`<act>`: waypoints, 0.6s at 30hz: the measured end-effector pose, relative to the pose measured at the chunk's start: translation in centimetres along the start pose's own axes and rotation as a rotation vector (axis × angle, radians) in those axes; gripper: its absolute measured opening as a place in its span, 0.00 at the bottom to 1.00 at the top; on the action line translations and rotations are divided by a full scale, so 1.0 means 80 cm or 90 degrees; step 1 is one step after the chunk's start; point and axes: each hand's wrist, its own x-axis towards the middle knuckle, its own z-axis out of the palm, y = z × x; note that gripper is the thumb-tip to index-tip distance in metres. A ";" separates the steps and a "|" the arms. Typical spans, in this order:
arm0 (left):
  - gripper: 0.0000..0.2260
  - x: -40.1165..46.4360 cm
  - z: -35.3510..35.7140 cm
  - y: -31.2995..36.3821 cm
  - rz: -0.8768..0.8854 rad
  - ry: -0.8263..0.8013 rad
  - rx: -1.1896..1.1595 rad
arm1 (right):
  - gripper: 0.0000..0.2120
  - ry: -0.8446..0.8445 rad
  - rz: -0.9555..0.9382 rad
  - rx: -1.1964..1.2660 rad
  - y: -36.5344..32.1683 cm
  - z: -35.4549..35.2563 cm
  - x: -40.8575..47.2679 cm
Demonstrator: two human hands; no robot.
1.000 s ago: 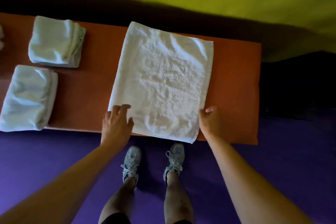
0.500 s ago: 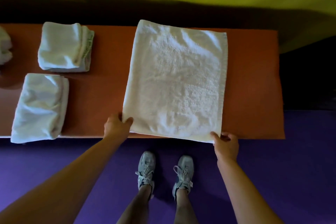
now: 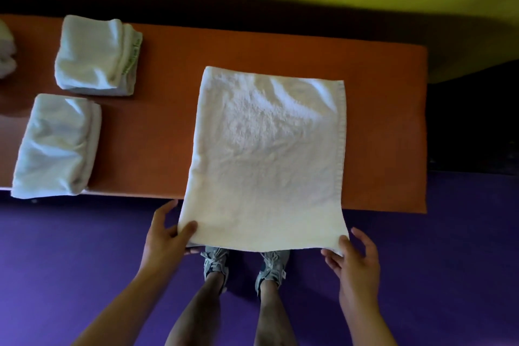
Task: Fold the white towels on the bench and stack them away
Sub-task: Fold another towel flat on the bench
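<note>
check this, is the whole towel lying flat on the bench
No, the towel's near edge hangs past the bench, pinched by both hands.

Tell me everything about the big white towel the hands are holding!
The towel is white, fluffy terry cloth with a stitched hem along its right edge. Its far part lies flat on the orange bench; its near end sticks out past the bench edge. The left hand and right hand each pinch a near corner.

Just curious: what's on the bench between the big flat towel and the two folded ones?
Nothing: the head view shows bare orange bench between the flat white towel and folded towels.
</note>
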 end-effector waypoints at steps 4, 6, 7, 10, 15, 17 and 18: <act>0.12 -0.011 -0.002 0.042 0.054 0.020 -0.085 | 0.08 -0.049 0.032 0.120 -0.064 0.005 0.004; 0.11 -0.006 0.004 0.075 0.051 0.020 -0.173 | 0.06 -0.094 0.050 0.188 -0.100 0.018 0.015; 0.12 -0.001 0.009 0.093 0.043 0.020 -0.229 | 0.04 -0.112 0.057 0.211 -0.119 0.028 0.023; 0.10 0.021 0.023 0.150 0.003 0.009 -0.350 | 0.05 -0.128 0.068 0.247 -0.170 0.066 0.050; 0.11 0.076 0.044 0.225 -0.015 -0.103 -0.388 | 0.07 -0.156 0.043 0.259 -0.238 0.134 0.092; 0.09 0.102 0.054 0.247 0.005 -0.116 -0.369 | 0.08 -0.163 0.029 0.251 -0.255 0.158 0.110; 0.07 0.116 0.059 0.255 0.011 -0.119 -0.364 | 0.09 -0.160 0.023 0.241 -0.262 0.169 0.119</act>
